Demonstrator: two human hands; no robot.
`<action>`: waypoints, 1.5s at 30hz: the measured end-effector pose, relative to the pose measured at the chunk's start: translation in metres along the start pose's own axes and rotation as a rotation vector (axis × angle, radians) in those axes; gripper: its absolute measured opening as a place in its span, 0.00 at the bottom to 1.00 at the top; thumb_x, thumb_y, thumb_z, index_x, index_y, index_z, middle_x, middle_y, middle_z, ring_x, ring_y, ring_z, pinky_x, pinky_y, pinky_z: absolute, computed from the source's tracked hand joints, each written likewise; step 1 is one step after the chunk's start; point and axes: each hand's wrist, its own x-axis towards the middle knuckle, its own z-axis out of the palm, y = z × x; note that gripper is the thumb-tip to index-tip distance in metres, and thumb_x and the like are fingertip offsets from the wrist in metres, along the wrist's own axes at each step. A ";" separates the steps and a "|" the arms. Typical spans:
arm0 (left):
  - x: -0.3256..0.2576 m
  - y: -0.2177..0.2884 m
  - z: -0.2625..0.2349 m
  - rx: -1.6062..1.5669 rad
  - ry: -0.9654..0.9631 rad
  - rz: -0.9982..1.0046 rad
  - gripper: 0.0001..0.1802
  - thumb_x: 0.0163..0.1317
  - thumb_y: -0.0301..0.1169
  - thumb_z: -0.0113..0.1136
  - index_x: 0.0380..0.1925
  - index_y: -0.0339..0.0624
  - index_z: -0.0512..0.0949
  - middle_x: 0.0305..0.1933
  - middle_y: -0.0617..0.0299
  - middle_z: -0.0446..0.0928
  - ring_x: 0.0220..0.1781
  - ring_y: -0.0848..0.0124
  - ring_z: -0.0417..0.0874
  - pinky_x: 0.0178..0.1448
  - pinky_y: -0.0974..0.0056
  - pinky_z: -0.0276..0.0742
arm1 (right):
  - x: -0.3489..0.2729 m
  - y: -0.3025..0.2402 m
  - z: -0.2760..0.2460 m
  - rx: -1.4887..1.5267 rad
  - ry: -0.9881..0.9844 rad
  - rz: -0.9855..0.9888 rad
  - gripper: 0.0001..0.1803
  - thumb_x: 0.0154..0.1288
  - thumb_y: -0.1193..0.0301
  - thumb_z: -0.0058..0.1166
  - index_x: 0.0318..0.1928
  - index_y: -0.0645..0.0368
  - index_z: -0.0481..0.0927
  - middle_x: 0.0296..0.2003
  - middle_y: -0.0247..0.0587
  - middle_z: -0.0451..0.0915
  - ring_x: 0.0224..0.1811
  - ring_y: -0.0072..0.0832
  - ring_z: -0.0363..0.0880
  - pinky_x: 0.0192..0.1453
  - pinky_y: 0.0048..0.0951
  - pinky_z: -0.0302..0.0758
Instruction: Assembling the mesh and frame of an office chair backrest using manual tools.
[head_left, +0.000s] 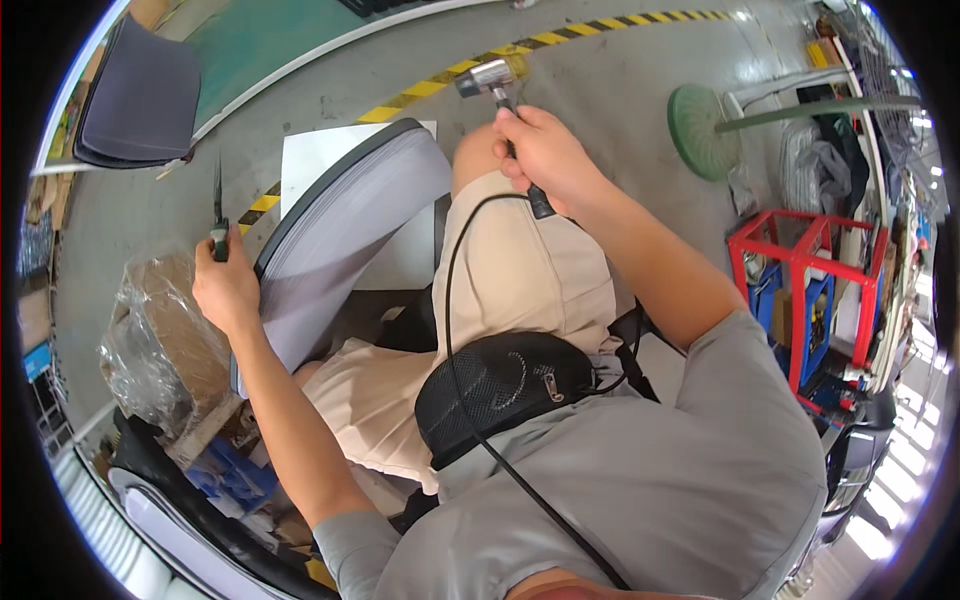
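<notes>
My left hand (226, 283) is closed round the dark handle of a thin-bladed knife (219, 205), its narrow blade pointing away from me. In my right hand (548, 155) I grip a hammer (490, 78) by its black handle. The hammer's head is silver with a dark end and sits beyond my knee. A large curved grey padded panel (335, 235) with a dark edge leans between my legs. My left wrist is next to its left side, and the lower part of the panel is partly hidden.
A white board (310, 165) lies beyond the panel. On the left is a cardboard box in clear plastic (165, 345); a similar grey panel (140, 90) rests farther off. To the right stand a red metal frame (800, 255) and a round green base with a pole (700, 132). A black cable crosses my lap.
</notes>
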 end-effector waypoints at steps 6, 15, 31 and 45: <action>-0.003 -0.005 0.007 0.021 0.000 0.067 0.28 0.65 0.57 0.64 0.46 0.42 0.85 0.43 0.50 0.87 0.47 0.50 0.87 0.52 0.50 0.79 | 0.002 -0.003 0.003 -0.187 -0.256 0.107 0.15 0.82 0.62 0.44 0.39 0.60 0.70 0.26 0.34 0.72 0.18 0.20 0.65 0.23 0.29 0.66; 0.001 -0.005 0.000 0.001 -0.124 0.059 0.37 0.64 0.58 0.64 0.54 0.32 0.83 0.52 0.41 0.85 0.56 0.46 0.85 0.61 0.51 0.76 | -0.007 0.002 -0.001 -0.398 -0.205 0.088 0.13 0.81 0.62 0.46 0.50 0.61 0.73 0.29 0.33 0.73 0.25 0.19 0.70 0.24 0.25 0.68; -0.001 -0.008 0.004 -0.080 -0.202 -0.043 0.27 0.64 0.54 0.63 0.48 0.41 0.85 0.46 0.43 0.86 0.50 0.44 0.85 0.54 0.47 0.79 | -0.004 -0.004 0.002 -0.489 -0.045 -0.289 0.09 0.76 0.67 0.53 0.48 0.60 0.76 0.27 0.29 0.72 0.20 0.14 0.64 0.21 0.24 0.63; -0.002 0.017 0.051 -1.053 -0.305 0.158 0.13 0.70 0.31 0.54 0.45 0.42 0.86 0.52 0.55 0.84 0.52 0.58 0.85 0.49 0.55 0.82 | -0.074 -0.028 0.298 -1.313 -1.030 -1.222 0.12 0.70 0.69 0.61 0.49 0.61 0.81 0.28 0.51 0.82 0.31 0.47 0.84 0.39 0.39 0.79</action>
